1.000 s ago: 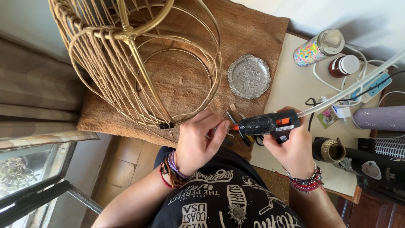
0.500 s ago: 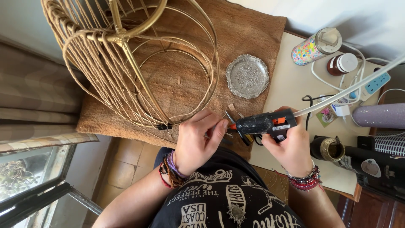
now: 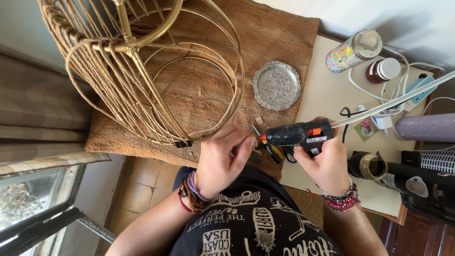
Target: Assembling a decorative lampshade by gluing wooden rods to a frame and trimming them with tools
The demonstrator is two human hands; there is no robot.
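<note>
— Right hand [image 3: 324, 159]?
— Wrapped tight around the grip of a black glue gun [image 3: 296, 135], nozzle pointing left, tip just beside the left fingertips. White cord [image 3: 393, 102] running off up and right across the table [image 3: 327, 95].

— Left hand [image 3: 222, 159]?
— Fingers pinched narrow on something small at the gun's tip; too small to tell what. Scissors [image 3: 275, 151] lying just under the nozzle.

— Nearest edge?
— Front edge of the brown mat [image 3: 279, 42], right under both hands, overhanging toward the lap.

— Open room?
— Bare mat inside the rings of the wire cage [image 3: 142, 71], which lies tilted on the left. Silver plate [image 3: 277, 86] near, above the gun. Crowded on the right: colourful bottle [image 3: 353, 51], small jar [image 3: 383, 70], dark bottles [image 3: 407, 175] at the table's near edge.
</note>
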